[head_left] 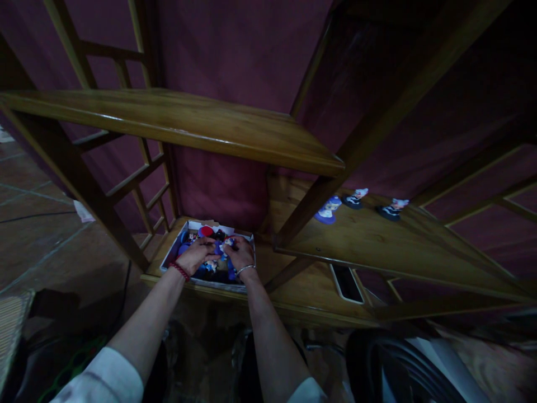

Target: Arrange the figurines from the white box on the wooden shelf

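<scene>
A white-edged open box (166, 258) on the low wooden shelf holds several small toy figurines with blue, purple, red and black parts. Over it, my right hand (242, 254) grips a small blue-and-white figurine (227, 245). From the other side, my left hand (198, 256) has its fingers closed at the purple part of that same figurine. Another blue-and-white figurine (211, 265) lies in the box just under my left fingers. A red round piece (205, 231) shows near the box's back edge. Dim light hides finer detail.
On the higher shelf (361, 238) to the right stand a purple figurine (328, 210) and two dark-based figurines (356, 198). A phone (347, 282) lies on the lower shelf. A wooden board (184, 120) juts above the box, and slanted posts frame it.
</scene>
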